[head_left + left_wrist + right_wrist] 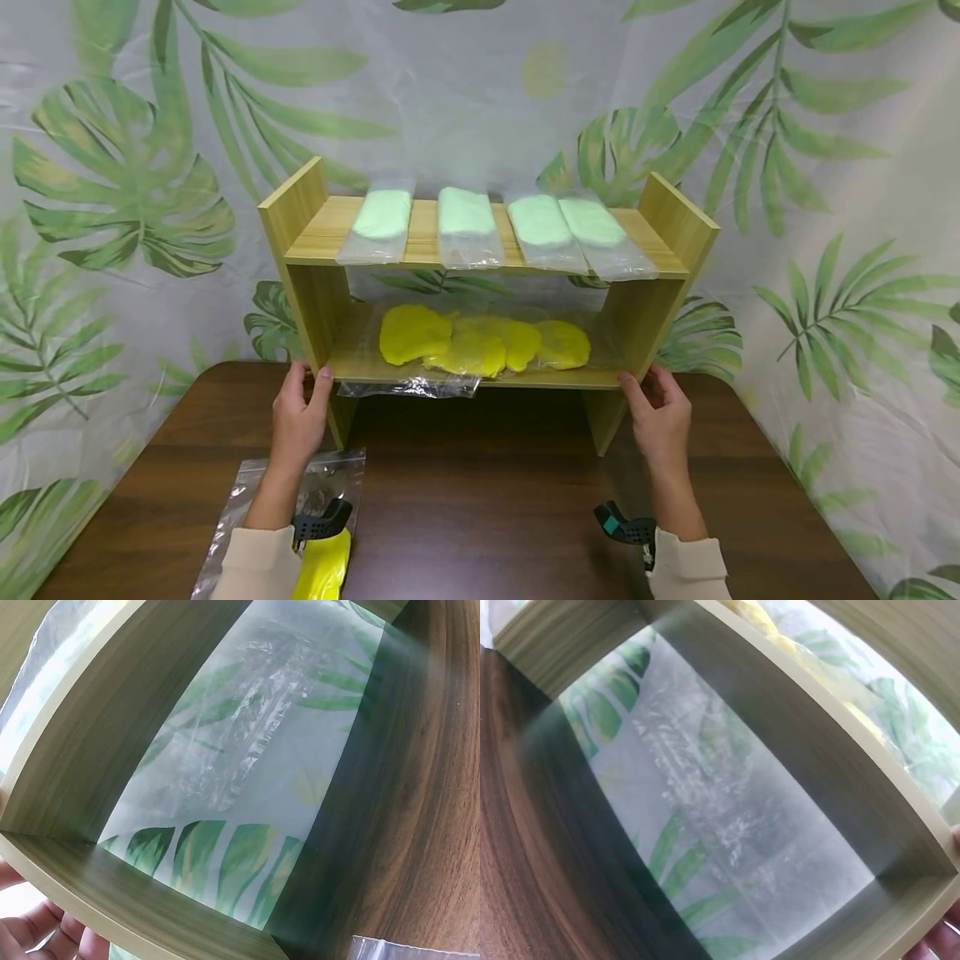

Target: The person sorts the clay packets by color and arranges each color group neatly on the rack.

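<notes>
A two-tier wooden shelf (483,268) stands on the table. My left hand (298,421) grips its left side panel, thumb on the front edge; in the left wrist view, the fingers (49,934) show behind that panel. On the opposite side, my right hand (662,425) holds the right panel the same way, only partly visible in the right wrist view. Pale green slabs in clear bags (467,213) lie spread along the top tier. Yellow flattened lumps in clear bags (415,335) lie on the lower tier, and one bag overhangs its front edge.
A clear zip bag (330,475) with a yellow packet (324,571) lies on the dark wooden table (480,517) under my left forearm. Behind the shelf hangs a leaf-patterned cloth (480,100). A black camera mount (324,523) sits on my left wrist, another on my right.
</notes>
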The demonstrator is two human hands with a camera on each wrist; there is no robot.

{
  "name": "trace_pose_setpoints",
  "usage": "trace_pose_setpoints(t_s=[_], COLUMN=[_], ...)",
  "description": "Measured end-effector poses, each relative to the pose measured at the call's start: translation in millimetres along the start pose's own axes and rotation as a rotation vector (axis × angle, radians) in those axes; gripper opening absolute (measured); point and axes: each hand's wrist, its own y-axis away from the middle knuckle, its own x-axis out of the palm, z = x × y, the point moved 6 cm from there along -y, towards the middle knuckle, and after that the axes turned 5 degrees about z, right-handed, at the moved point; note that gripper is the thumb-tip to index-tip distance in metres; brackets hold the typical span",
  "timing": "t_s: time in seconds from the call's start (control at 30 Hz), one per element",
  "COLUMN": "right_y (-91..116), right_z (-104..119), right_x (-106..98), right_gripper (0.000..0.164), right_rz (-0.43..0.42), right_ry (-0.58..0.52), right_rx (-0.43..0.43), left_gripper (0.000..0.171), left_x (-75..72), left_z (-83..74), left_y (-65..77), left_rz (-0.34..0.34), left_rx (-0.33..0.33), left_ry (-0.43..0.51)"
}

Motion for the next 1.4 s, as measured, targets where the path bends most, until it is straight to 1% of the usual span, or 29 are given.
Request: trace_pose_setpoints(t_s=[0.17,0.3,0.37,0.4,0.53,0.67,0.83,0.93,1.03,1.1,1.17,1.2,1.27,1.33,1.4], right_y=[1.5,9.2,10.2,10.2,5.1,5.4,8.9,12.5,15.4,15.2,13.2,11.6,8.6,7.0,6.8], right_z=[-2.0,12.5,12.2,11.7,-6.7,-10.4,-12.0,-4.9,11.0,19.8,21.8,19.3,11.7,3.7,-3.0], right_x=[-0.6,-0.1,-0.1,0.0,-1.5,-1.7,-3.7,-5.9,-6.0,-3.8,-1.3,-0.1,2.3,3.8,5.6], right_gripper=[0.035,0.036,0.036,0.036,0.036,0.036,0.037,0.036,0.036,0.036,0.036,0.037,0.036,0.037,0.037], right_rz=[0.021,0.039,0.044,0.043,0.033,0.033,0.039,0.04,0.044,0.054,0.066,0.07,0.072,0.077,0.079], right_ry=[0.003,0.012,0.017,0.021,0.028,0.035,0.033,0.025,0.02,0.015,0.013,0.012,0.008,0.013,0.014], right_rx=[0.033,0.067,0.076,0.079,0.066,0.057,0.074,0.084,0.072,0.057,0.043,0.043,0.047,0.055,0.063], left_gripper=[0.034,0.033,0.032,0.032,0.032,0.032,0.032,0.032,0.033,0.035,0.038,0.04,0.047,0.051,0.055], left_x=[1.6,3.5,3.5,3.5,3.2,3.7,5.1,5.9,5.6,3.3,-0.9,-3.7,-10.0,-16.9,-25.7], left_z=[2.3,4.0,4.3,4.3,3.8,5.9,9.5,8.4,5.4,3.5,1.7,1.1,-1.3,-3.7,-6.1], left_y=[1.4,4.8,5.5,5.6,5.6,6.9,10.9,11.9,10.3,9.0,8.1,8.2,10.5,15.0,22.7], left_rz=[-0.001,0.002,-0.004,-0.005,-0.008,-0.005,0.002,0.007,0.018,0.037,0.074,0.098,0.169,0.239,0.298], left_rx=[-0.001,-0.004,-0.006,-0.006,-0.007,-0.009,-0.03,-0.028,-0.022,-0.033,-0.054,-0.068,-0.088,-0.084,-0.068], left_ry=[-0.007,-0.011,-0.009,-0.008,-0.009,-0.007,-0.01,-0.009,-0.008,-0.005,-0.009,-0.015,-0.045,-0.094,-0.167])
